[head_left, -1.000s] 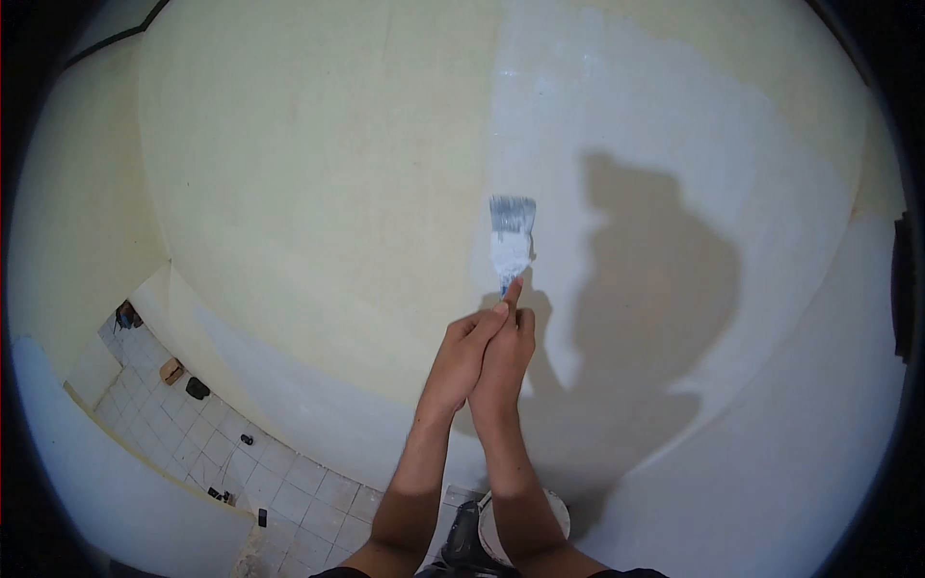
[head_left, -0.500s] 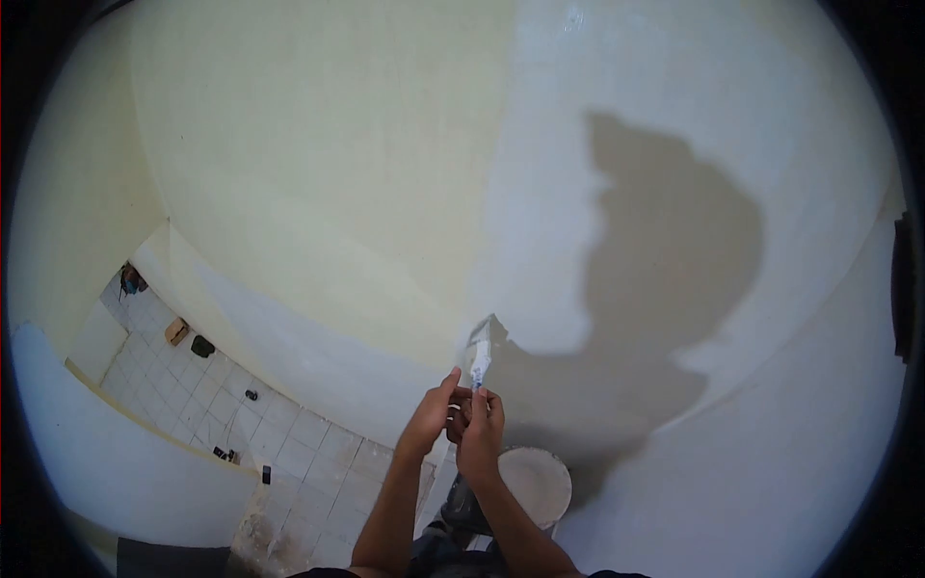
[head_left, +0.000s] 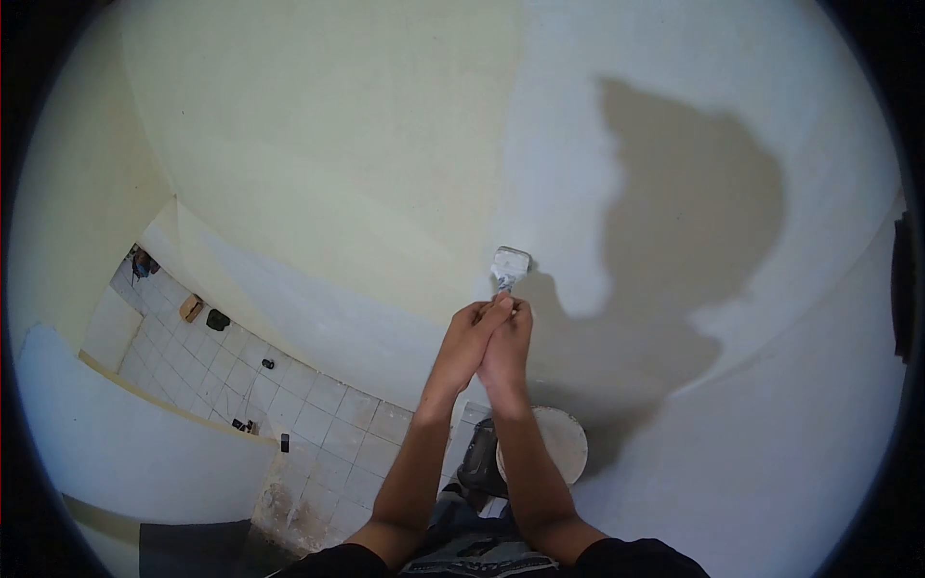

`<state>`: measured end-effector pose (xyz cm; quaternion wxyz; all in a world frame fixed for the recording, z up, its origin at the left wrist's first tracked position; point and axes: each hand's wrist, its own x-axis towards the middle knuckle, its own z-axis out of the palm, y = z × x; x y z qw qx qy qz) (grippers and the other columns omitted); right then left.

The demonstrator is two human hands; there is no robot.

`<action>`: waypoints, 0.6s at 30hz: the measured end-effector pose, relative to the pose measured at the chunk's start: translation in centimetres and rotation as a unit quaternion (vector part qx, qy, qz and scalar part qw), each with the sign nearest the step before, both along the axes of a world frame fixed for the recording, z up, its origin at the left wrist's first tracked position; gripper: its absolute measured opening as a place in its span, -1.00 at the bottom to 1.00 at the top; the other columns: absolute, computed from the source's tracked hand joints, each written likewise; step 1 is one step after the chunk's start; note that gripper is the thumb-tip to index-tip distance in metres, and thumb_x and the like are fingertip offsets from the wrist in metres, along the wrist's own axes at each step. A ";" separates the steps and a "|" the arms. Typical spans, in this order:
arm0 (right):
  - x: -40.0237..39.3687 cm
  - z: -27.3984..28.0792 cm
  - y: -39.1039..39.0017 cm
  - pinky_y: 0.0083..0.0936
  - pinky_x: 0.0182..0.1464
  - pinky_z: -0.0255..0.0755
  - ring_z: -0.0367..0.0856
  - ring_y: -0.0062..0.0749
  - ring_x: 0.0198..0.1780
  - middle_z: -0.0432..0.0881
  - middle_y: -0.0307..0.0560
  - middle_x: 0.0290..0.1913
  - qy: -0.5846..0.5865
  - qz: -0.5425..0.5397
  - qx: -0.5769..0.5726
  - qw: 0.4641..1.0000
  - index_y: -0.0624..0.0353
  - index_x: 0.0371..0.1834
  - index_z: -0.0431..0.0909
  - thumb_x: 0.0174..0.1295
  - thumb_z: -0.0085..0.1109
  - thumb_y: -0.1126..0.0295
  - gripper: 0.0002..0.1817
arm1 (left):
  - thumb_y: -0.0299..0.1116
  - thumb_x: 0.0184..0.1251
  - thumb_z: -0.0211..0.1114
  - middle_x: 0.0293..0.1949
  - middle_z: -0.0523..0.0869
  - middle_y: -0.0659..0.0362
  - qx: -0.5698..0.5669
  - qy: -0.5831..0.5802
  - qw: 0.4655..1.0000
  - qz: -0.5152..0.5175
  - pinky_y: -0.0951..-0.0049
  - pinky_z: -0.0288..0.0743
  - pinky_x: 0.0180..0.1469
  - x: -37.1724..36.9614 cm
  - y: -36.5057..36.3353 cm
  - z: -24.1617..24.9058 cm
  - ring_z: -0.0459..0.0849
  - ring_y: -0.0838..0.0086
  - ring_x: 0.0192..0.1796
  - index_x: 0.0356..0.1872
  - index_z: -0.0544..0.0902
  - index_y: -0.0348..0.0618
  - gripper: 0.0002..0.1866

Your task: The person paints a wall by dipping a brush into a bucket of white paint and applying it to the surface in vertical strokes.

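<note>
A paintbrush (head_left: 512, 263) coated in white paint points up against the wall, its bristles close to the border between the yellow and white areas. My right hand (head_left: 511, 345) is wrapped round its handle. Pressed against it from the left, my left hand (head_left: 466, 344) is closed over the same handle and partly over the right fingers. Most of the handle is hidden inside both hands. Ahead, the wall is pale yellow (head_left: 337, 144) on the left and white paint (head_left: 559, 125) on the right, with my shadow cast across the white part.
Below my right forearm stands a round bucket (head_left: 564, 438) with a pale top, beside a dark container (head_left: 479, 462). Far down on the left lies a tiled floor (head_left: 328, 424) with a small brown box (head_left: 192, 308), a dark green object (head_left: 219, 320) and several small black items.
Both hands have risen with the paintbrush, which is now higher on the wall. My left hand has closed over the handle, where before its fingers were partly apart.
</note>
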<state>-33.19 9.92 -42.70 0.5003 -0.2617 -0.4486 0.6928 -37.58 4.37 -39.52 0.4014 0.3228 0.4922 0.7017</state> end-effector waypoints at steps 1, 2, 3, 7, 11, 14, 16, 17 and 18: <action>-0.2 1.4 -0.2 -0.55 -0.17 0.46 0.47 -0.54 -0.19 0.48 -0.12 -0.20 0.021 0.019 -0.016 0.999 0.29 0.00 0.29 0.55 -0.01 0.25 -0.71 | -0.03 0.47 0.21 -0.24 0.71 0.04 -0.005 0.025 1.000 0.001 0.50 0.54 -0.10 -0.5 -0.2 1.2 0.66 0.47 -0.19 -0.03 0.60 -0.49 -0.46; 0.4 1.4 -0.1 -0.58 -0.23 0.46 0.45 -0.61 -0.21 0.47 -0.14 -0.19 0.049 0.037 -0.020 0.998 0.29 0.02 0.26 0.56 -0.02 0.25 -0.71 | -0.07 0.47 0.22 -0.18 0.70 0.04 -0.003 0.042 0.999 -0.005 0.49 0.54 -0.07 -0.2 0.2 0.9 0.65 0.47 -0.16 0.03 0.58 -0.52 -0.46; 0.7 2.2 -0.6 -0.60 -0.24 0.45 0.44 -0.63 -0.23 0.47 -0.17 -0.21 0.061 0.031 -0.002 0.998 0.27 0.00 0.27 0.56 -0.03 0.25 -0.72 | -0.08 0.47 0.22 -0.16 0.70 0.04 0.016 0.048 0.999 0.009 0.50 0.53 -0.05 0.1 0.0 1.1 0.64 0.48 -0.14 0.05 0.57 -0.52 -0.47; 1.5 6.0 -2.3 -0.66 -0.29 0.36 0.35 -0.72 -0.31 0.42 -0.28 -0.32 0.079 0.044 0.091 0.992 0.21 -0.06 0.30 0.57 -0.04 0.24 -0.76 | -0.13 0.47 0.24 -0.18 0.69 0.06 0.090 0.071 0.992 0.045 0.49 0.52 -0.04 1.3 -1.9 4.4 0.62 0.53 -0.14 0.07 0.55 -0.51 -0.50; 1.5 6.8 -1.7 -0.69 -0.36 0.24 0.25 -0.75 -0.37 0.34 -0.37 -0.42 0.069 0.054 0.149 0.985 0.16 -0.11 0.31 0.58 -0.05 0.22 -0.77 | -0.16 0.48 0.25 -0.21 0.69 0.07 0.112 0.057 0.992 0.030 0.50 0.52 -0.05 1.0 -1.7 5.0 0.62 0.55 -0.14 0.08 0.55 -0.47 -0.54; 1.4 5.9 -2.2 -0.67 -0.38 0.21 0.23 -0.76 -0.38 0.33 -0.37 -0.42 0.056 0.056 0.158 0.984 0.15 -0.11 0.31 0.59 -0.07 0.24 -0.80 | -0.16 0.51 0.20 -0.14 0.68 0.13 0.104 0.071 0.992 0.031 0.53 0.49 0.00 0.9 -2.3 4.3 0.59 0.55 -0.08 0.10 0.55 -0.43 -0.55; 0.9 3.8 -1.0 -0.69 -0.37 0.21 0.24 -0.76 -0.38 0.34 -0.37 -0.41 0.043 0.055 0.171 0.983 0.15 -0.12 0.32 0.59 -0.09 0.26 -0.81 | -0.14 0.51 0.20 -0.16 0.68 0.13 0.081 0.064 0.993 0.053 0.53 0.49 -0.01 0.8 -1.4 2.8 0.59 0.55 -0.09 0.08 0.56 -0.42 -0.55; 0.5 2.6 -0.2 -0.70 -0.37 0.22 0.24 -0.76 -0.38 0.34 -0.38 -0.41 0.037 0.053 0.177 0.982 0.15 -0.12 0.32 0.59 -0.10 0.27 -0.81 | -0.13 0.51 0.20 -0.17 0.68 0.13 0.070 0.062 0.994 0.063 0.53 0.48 -0.01 0.5 -0.7 1.7 0.59 0.55 -0.09 0.07 0.57 -0.41 -0.55; 0.3 1.7 0.1 -0.70 -0.29 0.28 0.29 -0.74 -0.34 0.36 -0.36 -0.37 0.036 0.064 0.140 0.987 0.17 -0.06 0.33 0.59 -0.11 0.28 -0.83 | -0.13 0.50 0.21 -0.17 0.68 0.12 0.063 0.040 0.995 0.067 0.53 0.48 0.00 0.3 0.3 0.1 0.60 0.54 -0.09 0.06 0.58 -0.41 -0.55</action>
